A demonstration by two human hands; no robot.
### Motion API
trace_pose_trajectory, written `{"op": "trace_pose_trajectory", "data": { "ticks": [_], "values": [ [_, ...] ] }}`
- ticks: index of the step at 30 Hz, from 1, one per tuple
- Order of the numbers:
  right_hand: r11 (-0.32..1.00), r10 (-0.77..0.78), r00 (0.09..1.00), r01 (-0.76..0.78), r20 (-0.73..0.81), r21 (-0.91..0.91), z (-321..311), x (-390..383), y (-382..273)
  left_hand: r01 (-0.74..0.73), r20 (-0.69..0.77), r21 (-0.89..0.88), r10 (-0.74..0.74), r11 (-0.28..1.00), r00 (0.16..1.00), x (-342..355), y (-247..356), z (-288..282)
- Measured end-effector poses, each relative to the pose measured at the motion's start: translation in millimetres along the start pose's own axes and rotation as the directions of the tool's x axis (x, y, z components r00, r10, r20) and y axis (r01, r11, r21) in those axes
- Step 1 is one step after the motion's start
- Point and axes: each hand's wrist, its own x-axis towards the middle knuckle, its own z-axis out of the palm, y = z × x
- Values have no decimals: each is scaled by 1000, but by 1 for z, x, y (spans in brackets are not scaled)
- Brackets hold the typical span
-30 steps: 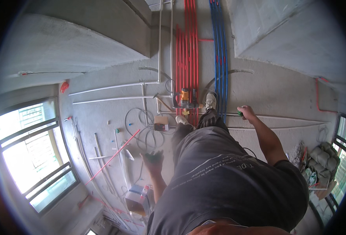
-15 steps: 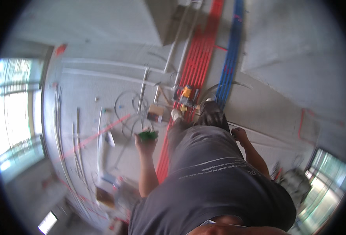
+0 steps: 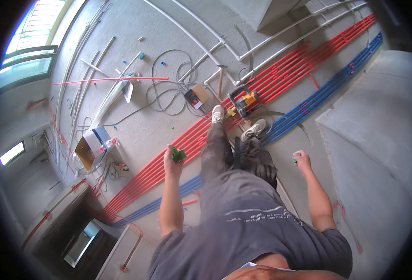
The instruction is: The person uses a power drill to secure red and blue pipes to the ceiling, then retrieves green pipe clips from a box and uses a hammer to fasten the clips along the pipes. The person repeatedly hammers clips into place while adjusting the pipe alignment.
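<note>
While left fingers (image 3: 169,152) hold green pieces (image 3: 178,155), dark shirt (image 3: 248,242) shows white lettering (image 3: 257,217).

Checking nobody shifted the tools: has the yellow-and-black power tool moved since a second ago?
No. The power tool still lies over the red pipes, at the same spot; the camera's view has turned.

power tool (image 3: 249,99) atop pipes (image 3: 325,55), small box (image 3: 200,92) to its left
</note>
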Motion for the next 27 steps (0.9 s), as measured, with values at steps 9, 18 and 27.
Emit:
{"op": "trace_pose_trajectory", "data": {
  "ticks": [9, 18, 27],
  "values": [
    [880, -133, 858, -127, 496, 457, 172, 153, -47, 5, -147, 430, 65, 903, 987, 273, -93, 21],
    [969, -248, 889, 227, 385, 99, 510, 388, -120, 65, -245, 522, 76, 851, 967, 578, -156, 15],
    [841, -249, 939, 331, 238, -427, 631, 500, -204, 128, -286, 480, 17, 868, 958, 663, -161, -16]
  ]
}}
